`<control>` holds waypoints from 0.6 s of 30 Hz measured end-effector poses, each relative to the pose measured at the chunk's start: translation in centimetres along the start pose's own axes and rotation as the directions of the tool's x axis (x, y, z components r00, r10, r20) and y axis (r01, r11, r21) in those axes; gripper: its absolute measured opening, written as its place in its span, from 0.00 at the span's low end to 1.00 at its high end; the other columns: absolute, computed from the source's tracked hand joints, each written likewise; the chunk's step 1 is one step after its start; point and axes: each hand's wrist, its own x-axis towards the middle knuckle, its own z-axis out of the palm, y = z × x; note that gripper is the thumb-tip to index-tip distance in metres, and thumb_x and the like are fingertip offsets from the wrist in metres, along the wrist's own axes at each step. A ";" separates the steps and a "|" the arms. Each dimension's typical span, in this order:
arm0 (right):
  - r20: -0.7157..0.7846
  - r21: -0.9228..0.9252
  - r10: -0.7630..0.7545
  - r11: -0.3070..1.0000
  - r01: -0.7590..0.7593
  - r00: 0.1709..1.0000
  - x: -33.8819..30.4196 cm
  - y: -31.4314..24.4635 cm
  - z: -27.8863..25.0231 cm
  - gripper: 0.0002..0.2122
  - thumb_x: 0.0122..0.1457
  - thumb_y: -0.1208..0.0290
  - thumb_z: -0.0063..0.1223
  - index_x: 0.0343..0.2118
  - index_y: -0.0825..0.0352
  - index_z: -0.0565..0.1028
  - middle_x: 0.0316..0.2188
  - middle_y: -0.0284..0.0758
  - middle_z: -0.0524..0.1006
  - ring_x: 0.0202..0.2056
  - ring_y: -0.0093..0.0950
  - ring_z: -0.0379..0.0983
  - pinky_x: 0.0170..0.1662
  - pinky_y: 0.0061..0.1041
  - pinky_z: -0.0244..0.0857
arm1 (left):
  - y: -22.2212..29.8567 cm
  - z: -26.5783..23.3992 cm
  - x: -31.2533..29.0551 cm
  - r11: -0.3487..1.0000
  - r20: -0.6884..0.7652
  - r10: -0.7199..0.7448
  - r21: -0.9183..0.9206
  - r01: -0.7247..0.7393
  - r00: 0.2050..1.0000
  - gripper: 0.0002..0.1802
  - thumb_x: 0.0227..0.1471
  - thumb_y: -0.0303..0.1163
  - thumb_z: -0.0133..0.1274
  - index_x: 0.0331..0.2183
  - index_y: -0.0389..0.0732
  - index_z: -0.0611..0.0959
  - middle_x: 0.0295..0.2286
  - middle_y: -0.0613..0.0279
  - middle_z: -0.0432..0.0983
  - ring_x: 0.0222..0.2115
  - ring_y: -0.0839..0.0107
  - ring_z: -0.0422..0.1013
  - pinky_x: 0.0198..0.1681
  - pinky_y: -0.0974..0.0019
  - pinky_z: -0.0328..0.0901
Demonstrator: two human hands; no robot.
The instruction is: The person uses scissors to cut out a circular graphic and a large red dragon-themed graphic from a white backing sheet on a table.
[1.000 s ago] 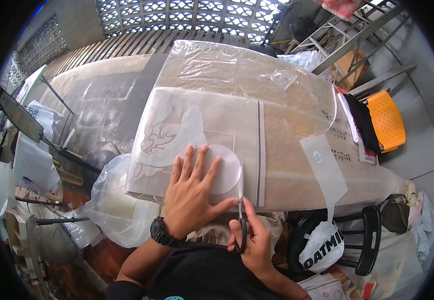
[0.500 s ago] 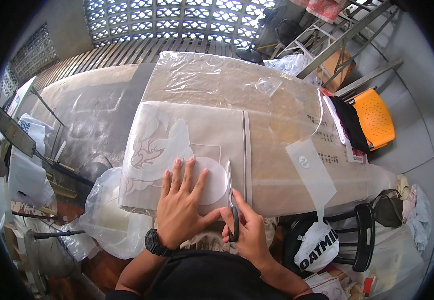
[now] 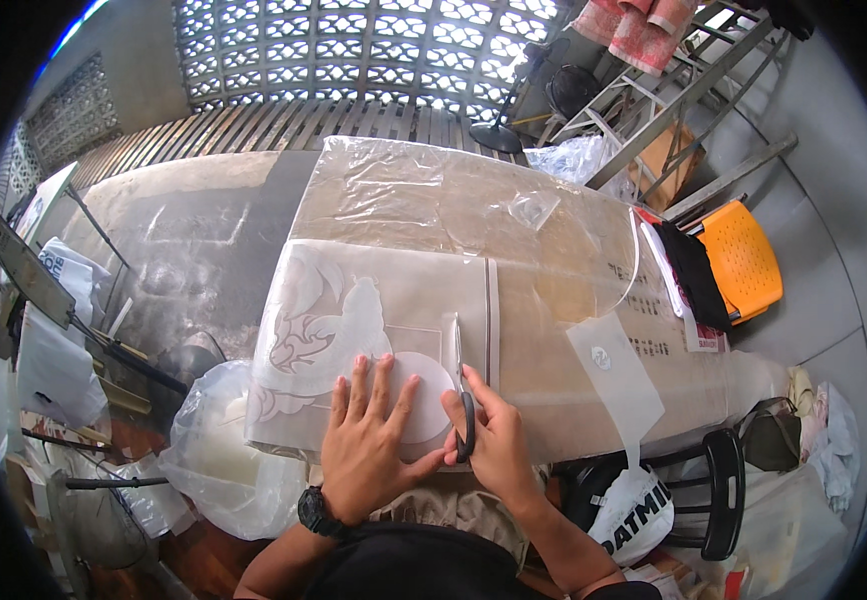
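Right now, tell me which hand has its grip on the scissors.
The right hand, closed around the black-handled scissors. The left hand holds no tool: it lies palm down, fingers spread, partly over the white disc.

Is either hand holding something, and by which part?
The right hand holds black-handled metal scissors by their handles; the left hand lies spread, partly over a flat white disc, gripping nothing.

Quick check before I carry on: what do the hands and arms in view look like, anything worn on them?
The left hand is ungloved, with a chunky black watch at its wrist. The right hand is ungloved too, with no watch visible. Both forearms look uncovered; the top is black.
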 end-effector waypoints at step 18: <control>-0.052 -0.352 -0.139 0.929 0.112 0.989 8.6 -2.7 -2.5 0.29 0.59 0.61 0.62 0.61 0.66 0.67 0.17 0.33 0.76 0.18 0.21 0.74 0.21 0.22 0.64 | 0.1 -0.2 0.1 0.999 0.048 -0.031 -0.009 0.032 0.998 0.49 0.43 0.67 0.58 0.59 0.43 0.72 0.64 0.44 0.53 0.67 0.43 0.44 0.67 0.44 0.40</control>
